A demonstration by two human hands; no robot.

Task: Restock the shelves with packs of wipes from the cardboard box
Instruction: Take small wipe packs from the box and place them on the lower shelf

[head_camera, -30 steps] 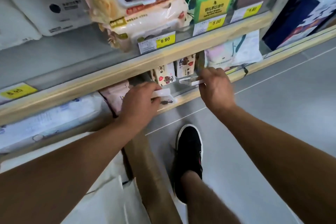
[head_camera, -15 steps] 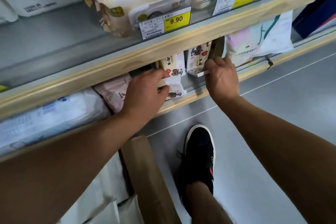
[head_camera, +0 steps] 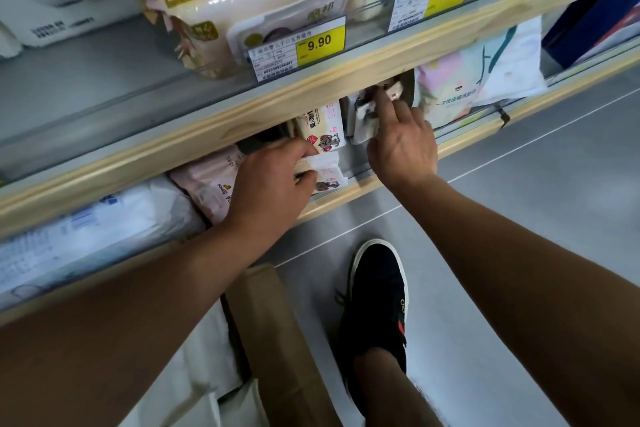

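Note:
My left hand (head_camera: 273,184) grips a small white pack of wipes (head_camera: 323,166) at the front edge of the lower shelf (head_camera: 460,140). An identical pack (head_camera: 325,128) stands upright just behind it. My right hand (head_camera: 403,140) reaches further in, its index finger stretched out and pressing against another small pack (head_camera: 362,120) that stands on the shelf. The cardboard box (head_camera: 273,319) sits on the floor below my left arm, with white packs (head_camera: 207,371) inside it.
The upper shelf (head_camera: 311,87) overhangs both hands and carries large wipes packs (head_camera: 263,0) and yellow price tags (head_camera: 320,42). A pink pack (head_camera: 207,184) lies left of my left hand, a pastel bag (head_camera: 478,80) right of my right hand. My black shoe (head_camera: 377,302) stands on the grey floor.
My right hand has pushed its pack deeper into the lower shelf and stood it up, fingers now extended. My left hand still holds its pack at the shelf edge.

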